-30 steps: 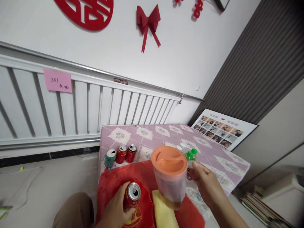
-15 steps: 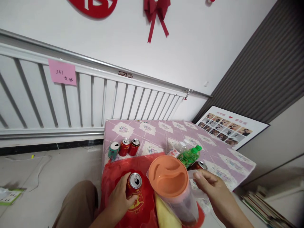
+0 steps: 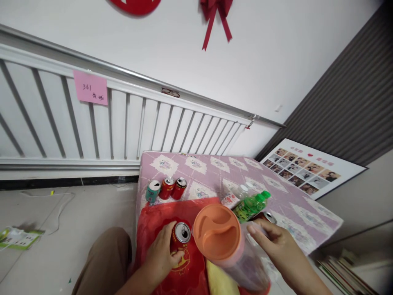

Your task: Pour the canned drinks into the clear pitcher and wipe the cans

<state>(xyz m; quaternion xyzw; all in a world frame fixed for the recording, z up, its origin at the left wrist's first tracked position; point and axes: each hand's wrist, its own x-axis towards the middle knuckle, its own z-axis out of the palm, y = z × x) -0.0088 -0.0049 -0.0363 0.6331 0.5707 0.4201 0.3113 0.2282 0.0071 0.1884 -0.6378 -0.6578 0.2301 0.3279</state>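
My left hand is closed round an open red can, which stands nearly upright over a red plastic bag with a yellow print. In my right hand is the handle of a clear plastic pitcher with an orange lid. The pitcher leans left, its lid close beside the can's top. Some dark content shows low in the pitcher. Under it lies something yellow, partly hidden. Another can is half hidden behind my right hand.
On the patterned tablecloth stand one teal can and two red cans. A green bottle and clear bottles lie behind the pitcher. A white radiator runs along the wall; a photo board leans at right.
The pitcher has tilted further left, its lid now nearer the can. My left hand keeps its hold on the can. The whole view has shifted slightly.
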